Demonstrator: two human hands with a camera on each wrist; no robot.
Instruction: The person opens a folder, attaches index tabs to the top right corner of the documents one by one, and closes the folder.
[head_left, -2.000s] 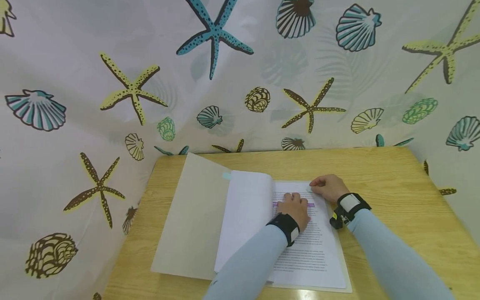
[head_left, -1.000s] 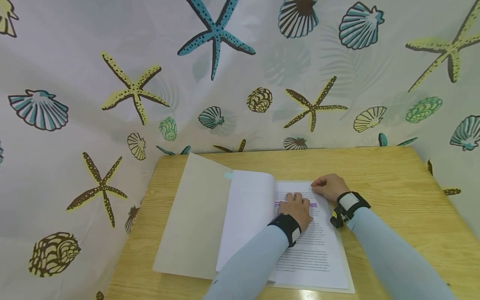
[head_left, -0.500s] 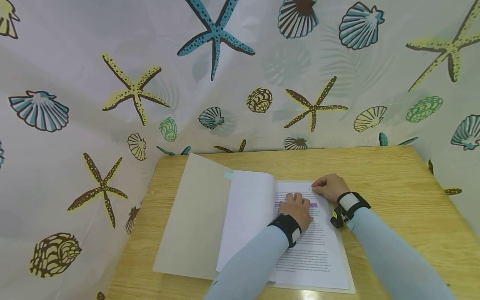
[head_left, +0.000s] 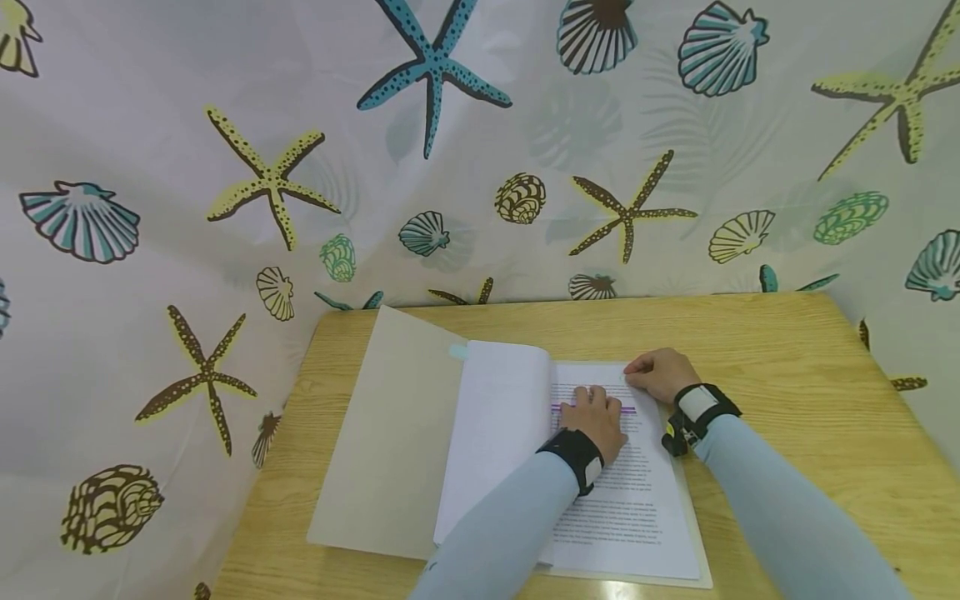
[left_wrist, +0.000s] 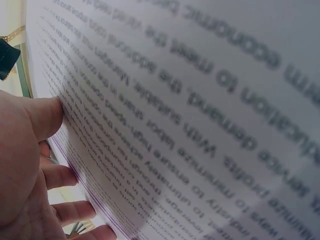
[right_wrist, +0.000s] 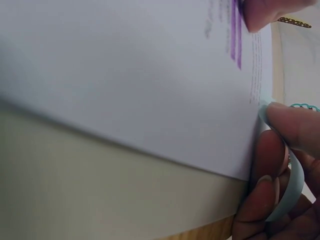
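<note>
A bound stack of printed pages lies open on the table, with its printed page (head_left: 630, 521) on the right and a blank turned page (head_left: 491, 433) on the left. My left hand (head_left: 596, 425) rests on the printed page with its fingers spread, near purple highlighter lines (right_wrist: 235, 35). At that page's top right corner, my right hand (head_left: 663, 377) pinches a pale blue sticky note strip (right_wrist: 294, 187) between thumb and fingers. One end of the strip touches the page edge and the rest curls through the fingers. In the head view the right fingers mostly hide it.
A beige cover (head_left: 382, 450) lies folded out to the left, with a pale blue tab (head_left: 457, 352) at its upper right edge. The wooden table (head_left: 795, 367) extends to the right of the pages. Behind it hangs a curtain (head_left: 480, 208) printed with shells and starfish.
Both hands stay nearly still. The pale blue strip, visible at the right fingertips two seconds ago, is now harder to see in the head view. The view shifts slightly.
</note>
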